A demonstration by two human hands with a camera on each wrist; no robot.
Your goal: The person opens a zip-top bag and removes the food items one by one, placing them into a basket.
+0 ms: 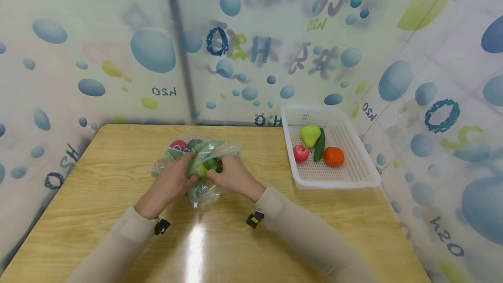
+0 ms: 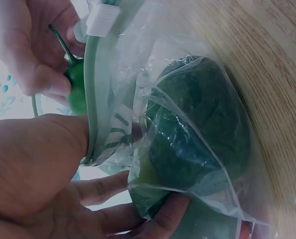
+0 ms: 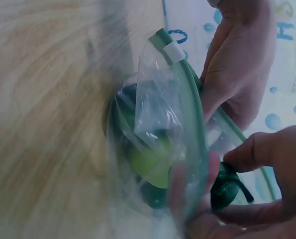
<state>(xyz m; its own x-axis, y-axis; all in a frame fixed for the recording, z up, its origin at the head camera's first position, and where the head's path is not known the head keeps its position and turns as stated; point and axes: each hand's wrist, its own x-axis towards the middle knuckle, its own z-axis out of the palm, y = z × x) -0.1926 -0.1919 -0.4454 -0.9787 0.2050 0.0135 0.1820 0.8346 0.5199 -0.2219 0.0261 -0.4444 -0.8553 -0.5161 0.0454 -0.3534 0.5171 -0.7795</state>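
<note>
A clear zip bag [image 1: 220,148] with a green rim and white slider lies on the table between both hands. My left hand [image 1: 170,180] holds its mouth, thumb inside the rim and fingers along the outside in the left wrist view. With thumb and fingers my right hand [image 1: 233,174] grips a green pepper [image 3: 225,186] with a curved stem at the opening. Through the plastic show a large dark green rounded thing [image 2: 200,124] and a light green one [image 3: 152,164]. At the bag's far left is a dark red round thing [image 1: 178,145], partly covered.
A white perforated basket [image 1: 371,174] stands at the table's back right. In it lie a green pear [image 1: 310,136], a cucumber [image 1: 320,145], a pinkish-red apple [image 1: 301,153] and an orange-red tomato [image 1: 334,157]. A patterned wall covering rises behind the wooden table [image 1: 243,252].
</note>
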